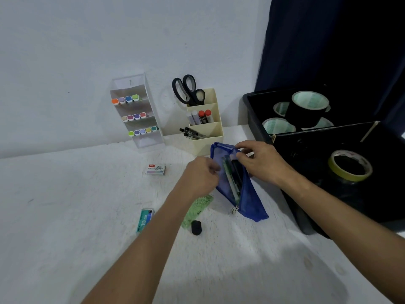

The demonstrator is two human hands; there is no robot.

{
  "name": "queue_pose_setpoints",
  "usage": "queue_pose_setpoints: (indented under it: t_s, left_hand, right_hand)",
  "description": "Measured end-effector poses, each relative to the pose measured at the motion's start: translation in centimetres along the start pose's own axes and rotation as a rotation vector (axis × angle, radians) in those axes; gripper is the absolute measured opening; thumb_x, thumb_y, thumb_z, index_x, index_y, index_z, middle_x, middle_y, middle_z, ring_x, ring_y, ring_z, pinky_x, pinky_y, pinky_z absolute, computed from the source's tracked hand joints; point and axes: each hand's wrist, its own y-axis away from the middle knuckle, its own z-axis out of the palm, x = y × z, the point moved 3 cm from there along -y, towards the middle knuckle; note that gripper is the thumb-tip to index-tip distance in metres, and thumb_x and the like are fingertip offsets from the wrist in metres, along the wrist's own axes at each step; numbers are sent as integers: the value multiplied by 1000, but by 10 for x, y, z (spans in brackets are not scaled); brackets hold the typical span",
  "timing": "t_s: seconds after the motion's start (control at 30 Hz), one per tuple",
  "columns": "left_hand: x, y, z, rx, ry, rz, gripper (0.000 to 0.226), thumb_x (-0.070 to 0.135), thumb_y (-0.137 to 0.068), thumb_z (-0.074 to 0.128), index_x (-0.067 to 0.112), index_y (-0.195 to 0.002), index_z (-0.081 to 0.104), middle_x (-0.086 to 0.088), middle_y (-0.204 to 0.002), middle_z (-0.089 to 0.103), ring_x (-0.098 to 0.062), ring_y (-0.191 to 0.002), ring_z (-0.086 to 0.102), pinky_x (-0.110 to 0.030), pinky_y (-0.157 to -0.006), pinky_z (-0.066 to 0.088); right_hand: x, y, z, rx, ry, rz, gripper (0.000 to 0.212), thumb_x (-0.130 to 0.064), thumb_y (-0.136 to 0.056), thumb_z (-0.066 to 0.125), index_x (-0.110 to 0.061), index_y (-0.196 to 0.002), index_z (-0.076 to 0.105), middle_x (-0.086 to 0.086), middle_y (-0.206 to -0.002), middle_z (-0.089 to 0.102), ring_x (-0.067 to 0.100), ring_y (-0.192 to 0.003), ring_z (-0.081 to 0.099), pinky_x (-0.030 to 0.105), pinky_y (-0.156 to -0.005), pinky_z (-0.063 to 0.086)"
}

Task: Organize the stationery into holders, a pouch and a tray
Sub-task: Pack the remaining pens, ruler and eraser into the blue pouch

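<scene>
While both forearms reach in from the near edge of the white table (65, 205), a black cap (196, 227) and a green mesh item (198, 210) lie nearest, just short of the left hand (200, 175) and under its wrist. To that hand's left and nearer lies a teal correction-tape pack (144, 220); a small staples box (155, 169) sits level with it, further left. The left hand's curled fingers pinch the near-left edge of the blue mesh pouch (247, 200), which stands open between the two hands with pens or similar items inside, too blurred to name. The right hand (260, 163) pinches the pouch's opposite rim, fingers bent round its top edge. Right of the right hand stands a black tray (285, 139) holding tape rolls (310, 107), with a yellow-edged roll (349, 165) in its near part. Beyond the hands a cream holder (213, 130) carries scissors (188, 89), glue sticks and pens. Further left, a clear tiered holder (142, 137) shows rows of coloured markers (133, 116).
</scene>
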Motion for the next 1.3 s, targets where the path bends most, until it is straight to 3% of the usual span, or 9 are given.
queue_pose_setpoints:
  t_s: [0.2,0.47,0.57,0.67,0.77,0.9,1.07,1.2,1.3]
  left_hand:
    - [-38,7,-23,-31,-139,-132,29,22,-82,69,16,-111,66,-3,-105,67,-18,-94,62,-25,-80,49]
    - [-53,25,-10,-238,-420,-127,68,40,-72,79,16,-130,54,-3,-128,51,-18,-117,51,-30,-97,45]
    - [-51,23,-5,-204,-531,-103,51,41,-71,79,9,-108,63,-3,-109,57,-17,-96,57,-32,-85,52]
    - [-50,23,-3,-228,-547,-107,34,38,-75,75,12,-78,54,2,-85,51,-13,-81,52,-27,-69,47]
    - [-48,28,-3,-246,-556,-87,45,41,-73,74,12,-103,56,-2,-104,52,-17,-97,54,-31,-82,50]
    - [-45,29,-4,-221,-608,-50,39,42,-71,77,15,-93,58,-1,-100,59,-16,-91,57,-28,-75,48]
    - [-38,28,-4,-274,-595,-12,57,29,-75,77,11,-124,55,-5,-123,55,-15,-104,55,-28,-86,48]
    - [-30,28,0,-241,-591,-36,31,36,-75,74,18,-85,50,1,-91,51,-10,-76,50,-23,-63,41]
    - [-30,19,-9,-115,-516,-98,21,33,-85,62,13,-84,56,2,-82,52,-9,-69,51,-23,-64,45]
  right_hand:
    - [1,-1,1,-23,2,9,29,-32,-92,58,-24,-120,62,0,-109,62,19,-91,64,39,-70,61]
    - [1,-1,1,-23,5,5,29,-33,-91,60,-25,-119,63,-1,-108,62,18,-87,64,39,-70,61]
    - [1,0,0,-20,-1,9,30,-33,-91,60,-24,-119,63,-1,-108,62,17,-88,64,39,-71,61]
    - [0,0,0,-28,13,6,31,-34,-91,59,-25,-121,62,-2,-109,62,17,-89,64,39,-72,61]
    - [-1,0,-1,-31,11,8,32,-33,-92,59,-24,-123,62,-1,-109,61,17,-90,64,37,-72,61]
    - [-1,1,-1,-33,9,10,32,-33,-93,58,-24,-123,61,-1,-110,61,17,-92,64,37,-71,61]
    - [-3,2,-1,-32,12,4,31,-31,-93,57,-22,-123,61,0,-110,61,17,-90,64,36,-69,61]
    - [-4,2,-1,-37,10,6,31,-30,-94,57,-22,-124,60,0,-109,61,17,-90,64,34,-65,61]
    - [-4,3,-2,-34,12,4,30,-29,-95,56,-22,-124,60,0,-110,61,17,-92,63,37,-69,61]
